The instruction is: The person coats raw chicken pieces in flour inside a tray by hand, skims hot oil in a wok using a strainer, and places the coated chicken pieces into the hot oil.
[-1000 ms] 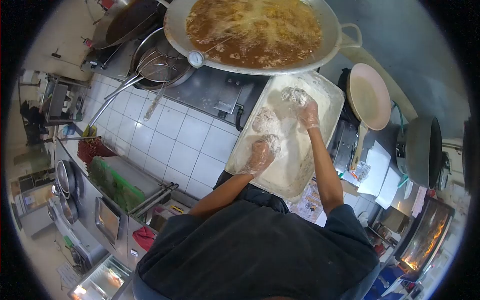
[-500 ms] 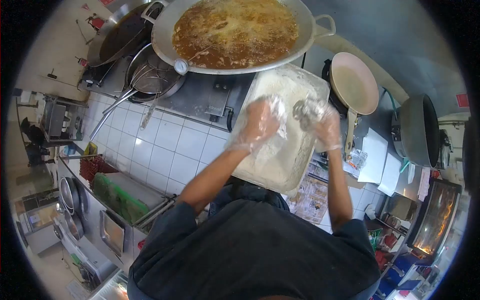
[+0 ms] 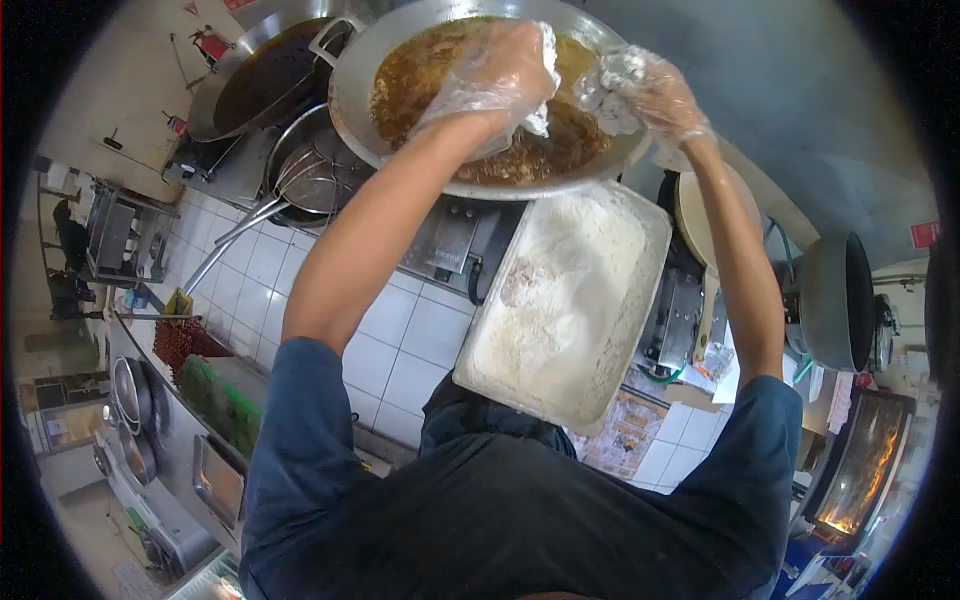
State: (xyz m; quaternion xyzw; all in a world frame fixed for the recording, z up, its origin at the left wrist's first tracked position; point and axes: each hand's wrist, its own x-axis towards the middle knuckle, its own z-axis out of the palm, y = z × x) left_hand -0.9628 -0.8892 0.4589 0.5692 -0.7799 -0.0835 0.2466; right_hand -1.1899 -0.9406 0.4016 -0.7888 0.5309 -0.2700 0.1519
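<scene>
Both hands wear clear plastic gloves dusted with flour. My left hand (image 3: 500, 65), fingers curled, is raised over the large wok (image 3: 345, 120) of brown frying oil (image 3: 480, 165). A white flour-coated piece (image 3: 543, 85) shows at its fingers. Near the wok's right side, my right hand (image 3: 668, 98) is closed around another flour-coated piece (image 3: 615, 82); its exact kind cannot be made out. Below the wok, a rectangular tray (image 3: 640, 300) holds white flour (image 3: 560, 290), with a small brownish patch at its left.
To the left stand a second wok (image 3: 215, 125) of dark oil and a pot (image 3: 285, 140) with long-handled wire strainers (image 3: 305, 180). A pan (image 3: 745, 200) lies right of the tray, partly behind my right arm. Flames glow in a unit (image 3: 860, 470) at far right.
Both hands have gone from the flour tray up over the wok, carrying flour-coated pieces. The tray's flour is uncovered now, and the view has shifted slightly.
</scene>
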